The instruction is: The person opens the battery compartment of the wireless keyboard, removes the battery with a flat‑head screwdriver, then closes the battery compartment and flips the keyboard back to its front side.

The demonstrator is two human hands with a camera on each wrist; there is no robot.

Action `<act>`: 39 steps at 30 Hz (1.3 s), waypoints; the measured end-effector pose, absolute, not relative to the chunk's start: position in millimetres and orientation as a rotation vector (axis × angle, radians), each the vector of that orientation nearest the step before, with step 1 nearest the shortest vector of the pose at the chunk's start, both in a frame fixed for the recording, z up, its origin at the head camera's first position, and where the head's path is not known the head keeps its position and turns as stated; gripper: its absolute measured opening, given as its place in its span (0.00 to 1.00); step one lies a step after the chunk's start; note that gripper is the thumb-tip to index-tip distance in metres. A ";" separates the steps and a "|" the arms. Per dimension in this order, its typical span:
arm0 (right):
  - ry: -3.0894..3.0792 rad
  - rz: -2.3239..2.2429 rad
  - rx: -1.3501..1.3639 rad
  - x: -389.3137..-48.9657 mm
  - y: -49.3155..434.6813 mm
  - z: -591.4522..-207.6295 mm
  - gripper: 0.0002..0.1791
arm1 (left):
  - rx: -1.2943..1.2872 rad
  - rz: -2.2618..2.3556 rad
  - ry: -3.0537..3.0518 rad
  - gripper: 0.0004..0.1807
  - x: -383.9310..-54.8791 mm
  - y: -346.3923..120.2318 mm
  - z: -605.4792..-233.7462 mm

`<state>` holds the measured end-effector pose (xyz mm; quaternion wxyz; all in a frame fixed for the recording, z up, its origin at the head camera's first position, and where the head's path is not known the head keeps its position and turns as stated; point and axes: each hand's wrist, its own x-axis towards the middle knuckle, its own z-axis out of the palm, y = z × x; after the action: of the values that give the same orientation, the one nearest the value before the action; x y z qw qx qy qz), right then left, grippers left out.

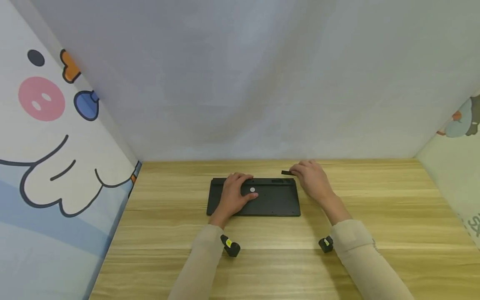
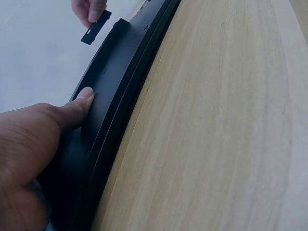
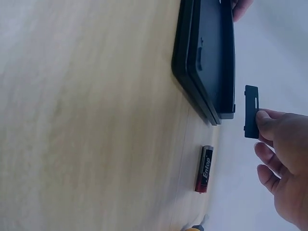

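Note:
A black keyboard (image 1: 277, 200) lies face down on the wooden table, its long edge running left to right. Near its far right corner the battery compartment (image 1: 282, 181) is uncovered. My left hand (image 1: 234, 196) grips the keyboard left of its middle, thumb flat on the underside and fingers at the far edge. Beyond the right corner, my right hand (image 1: 313, 179) pinches a small black battery cover (image 3: 251, 111) between thumb and fingers. The cover is held apart from the keyboard, with small tabs along one side showing in the right wrist view.
A black and red battery (image 3: 204, 169) lies on the table to the right of the keyboard. Part of an orange and black object (image 3: 193, 228) shows at the bottom of the right wrist view. A pale wall (image 1: 262, 104) rises behind the table's far edge.

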<state>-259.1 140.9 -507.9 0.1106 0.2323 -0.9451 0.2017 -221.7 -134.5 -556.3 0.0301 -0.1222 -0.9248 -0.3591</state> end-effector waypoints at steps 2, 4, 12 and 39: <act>-2.777 0.600 0.685 -258.4 139.6 -508.8 0.09 | -0.381 -1.106 -2.848 0.33 -221.7 -135.0 -556.9; -2.774 0.600 0.691 -257.9 138.0 -509.9 0.09 | -0.383 -1.110 -2.844 0.33 -221.8 -135.2 -557.4; -2.811 0.604 0.721 -254.3 128.0 -508.5 0.10 | -0.376 -1.107 -2.854 0.33 -221.6 -135.4 -556.6; -2.822 0.610 0.742 -249.2 114.9 -520.6 0.09 | -0.399 -1.103 -2.827 0.32 -220.9 -134.1 -554.0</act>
<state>-249.2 114.9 -520.6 0.0802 0.2480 -0.9437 0.2039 -220.9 -134.1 -554.0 0.0407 -0.1303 -0.9229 -0.3600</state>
